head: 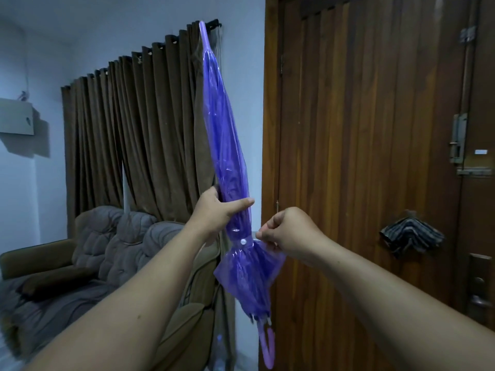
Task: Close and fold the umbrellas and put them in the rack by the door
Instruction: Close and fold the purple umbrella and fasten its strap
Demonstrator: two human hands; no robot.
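Count so far: two umbrellas, a purple one [227,162] dead center and a folded striped one [411,236] at 3 o'clock. Two hands, left [214,215] and right [289,231]. One sofa [112,250] at 8 o'clock, one door [375,156], one curtain [139,129].

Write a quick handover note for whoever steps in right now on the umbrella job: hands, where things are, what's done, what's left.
Left hand: grips the closed purple umbrella around its canopy, tip up, handle hanging down.
Right hand: pinches the closure strap beside the white snap.
Second umbrella: a dark striped one hangs on the wooden door, collapsed but loose.
Done: purple umbrella is closed and its folds gathered.
Left: fasten the strap, put it in the rack (not in view), then tidy and rack the striped one.
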